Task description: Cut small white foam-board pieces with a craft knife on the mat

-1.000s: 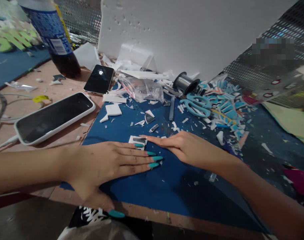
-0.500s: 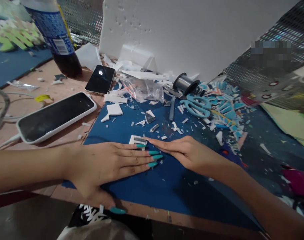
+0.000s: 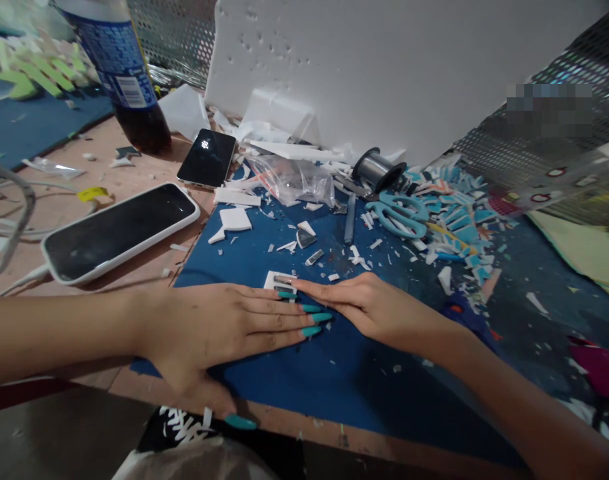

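Observation:
My left hand (image 3: 219,327) lies flat on the blue mat (image 3: 304,383), palm down, its long fingers stretched to the right. Its top fingertip overlaps a small white foam piece (image 3: 271,278) with dark marks on it. From the right, my right hand (image 3: 357,300) reaches in with its fingers pressed together. At its index fingertip, over the white piece, is a thin grey strip (image 3: 283,279), perhaps a blade; the exact grip is hard to see. Small white and grey scraps (image 3: 314,257) lie just beyond both hands.
Behind the hands lie blue-handled scissors (image 3: 399,217), a wire spool (image 3: 378,170), a clear plastic bag (image 3: 299,181) and many blue-white offcuts (image 3: 464,230). On the left are a white-cased phone (image 3: 121,233), a black phone (image 3: 207,159) and a cola bottle (image 3: 129,80). A white foam board (image 3: 364,67) stands behind.
The whole view has shifted slightly, so everything sits a little further right. The strip at my right fingertip has turned slightly over the white piece. My left hand stays flat.

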Tool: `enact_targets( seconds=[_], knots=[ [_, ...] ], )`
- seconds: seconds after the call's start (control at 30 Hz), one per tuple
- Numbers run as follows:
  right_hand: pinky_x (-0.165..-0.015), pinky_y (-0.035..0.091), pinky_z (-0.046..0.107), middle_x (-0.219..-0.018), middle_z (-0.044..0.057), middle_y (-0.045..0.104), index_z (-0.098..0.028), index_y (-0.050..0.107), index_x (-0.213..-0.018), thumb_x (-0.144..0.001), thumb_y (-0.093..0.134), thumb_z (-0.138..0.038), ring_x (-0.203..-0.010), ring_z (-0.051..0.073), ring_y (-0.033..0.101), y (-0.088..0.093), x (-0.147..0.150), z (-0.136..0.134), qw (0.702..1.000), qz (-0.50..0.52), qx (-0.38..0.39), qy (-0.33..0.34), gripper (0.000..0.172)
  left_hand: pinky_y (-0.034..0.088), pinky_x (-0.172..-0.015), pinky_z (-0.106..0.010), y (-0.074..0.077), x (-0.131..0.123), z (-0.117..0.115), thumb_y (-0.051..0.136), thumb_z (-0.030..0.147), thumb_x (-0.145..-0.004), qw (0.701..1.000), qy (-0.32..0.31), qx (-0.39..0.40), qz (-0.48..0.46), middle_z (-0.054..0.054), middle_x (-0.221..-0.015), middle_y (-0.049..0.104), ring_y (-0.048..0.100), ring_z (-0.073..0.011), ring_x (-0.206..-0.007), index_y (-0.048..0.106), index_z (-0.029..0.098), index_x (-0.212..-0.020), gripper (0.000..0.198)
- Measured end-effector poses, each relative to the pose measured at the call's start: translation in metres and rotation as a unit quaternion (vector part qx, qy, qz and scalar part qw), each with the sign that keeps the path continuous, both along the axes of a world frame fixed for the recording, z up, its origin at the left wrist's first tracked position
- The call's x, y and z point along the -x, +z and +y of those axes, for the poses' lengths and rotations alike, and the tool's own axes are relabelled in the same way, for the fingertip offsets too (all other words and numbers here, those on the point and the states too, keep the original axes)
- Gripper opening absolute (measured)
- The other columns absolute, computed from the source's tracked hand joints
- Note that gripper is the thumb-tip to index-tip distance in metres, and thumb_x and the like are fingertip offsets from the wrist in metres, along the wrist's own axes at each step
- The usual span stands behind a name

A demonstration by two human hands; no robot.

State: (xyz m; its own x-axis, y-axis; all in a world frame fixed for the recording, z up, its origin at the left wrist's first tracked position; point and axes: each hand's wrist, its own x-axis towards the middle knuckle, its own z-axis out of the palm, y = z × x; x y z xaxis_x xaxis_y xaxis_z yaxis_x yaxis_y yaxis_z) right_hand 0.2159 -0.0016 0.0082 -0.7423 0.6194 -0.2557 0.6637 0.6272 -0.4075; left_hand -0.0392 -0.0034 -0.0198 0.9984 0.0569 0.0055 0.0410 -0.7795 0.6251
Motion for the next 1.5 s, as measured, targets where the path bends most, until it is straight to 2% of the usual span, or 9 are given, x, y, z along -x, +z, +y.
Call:
enact_targets(
  seconds=[0.43,0.73,0.87,1.13,1.5],
  knots=[
    [-0.067,0.049,0.022,-0.087,0.001,0.074,-0.032,0.044,-0.136,-0.081,0.041,-0.002,-0.068,0.013,0.066,0.003,0.002,-0.004,0.998,-0.052,-0.039,-0.007,0.063,0.015,-0.117,-0.038,0.002,0.0,-0.001,0.057,0.042,-0.078,1.0,0.007,-0.002,-0.003,-0.013,-0.151,0.019,0.019,-0.0261,-0.14,0.019,0.008,-0.145,0.084],
    [-0.056,0.04,0.019,-0.07,-0.002,0.07,-0.034,0.04,-0.137,-0.081,0.042,-0.003,-0.054,0.011,0.056,0.01,0.01,-0.002,0.997,-0.077,-0.025,-0.007,0.065,0.016,-0.117,-0.04,0.0,0.0,0.0,0.058,0.042,-0.078,1.0,0.008,0.008,-0.016,-0.014,-0.151,0.02,0.02,-0.0287,-0.139,0.018,0.009,-0.146,0.086],
    [-0.057,0.038,0.019,-0.07,-0.003,0.069,-0.035,0.039,-0.137,-0.079,0.042,-0.002,-0.055,0.01,0.056,0.012,0.012,-0.001,0.997,-0.071,-0.02,-0.005,0.067,0.016,-0.117,-0.041,0.0,0.0,-0.001,0.059,0.042,-0.077,1.0,0.01,0.011,-0.017,-0.013,-0.152,0.019,0.021,-0.0296,-0.139,0.016,0.01,-0.146,0.087],
    [-0.054,0.035,0.019,-0.067,-0.002,0.067,-0.037,0.036,-0.139,-0.077,0.042,0.0,-0.053,0.011,0.053,0.012,0.012,0.0,0.991,-0.127,-0.04,0.009,0.071,0.015,-0.117,-0.041,0.003,0.0,-0.001,0.058,0.042,-0.077,1.0,0.01,0.006,0.006,-0.014,-0.151,0.02,0.021,-0.0296,-0.139,0.018,0.008,-0.145,0.086],
    [-0.055,0.038,0.019,-0.075,-0.003,0.071,-0.037,0.039,-0.137,-0.077,0.042,-0.002,-0.058,0.011,0.058,0.004,0.002,0.0,0.994,-0.086,-0.058,0.012,0.069,0.018,-0.116,-0.041,0.001,0.0,-0.003,0.058,0.042,-0.076,1.0,0.019,0.02,-0.01,-0.013,-0.152,0.02,0.023,-0.0301,-0.138,0.017,0.01,-0.146,0.087]
  ],
)
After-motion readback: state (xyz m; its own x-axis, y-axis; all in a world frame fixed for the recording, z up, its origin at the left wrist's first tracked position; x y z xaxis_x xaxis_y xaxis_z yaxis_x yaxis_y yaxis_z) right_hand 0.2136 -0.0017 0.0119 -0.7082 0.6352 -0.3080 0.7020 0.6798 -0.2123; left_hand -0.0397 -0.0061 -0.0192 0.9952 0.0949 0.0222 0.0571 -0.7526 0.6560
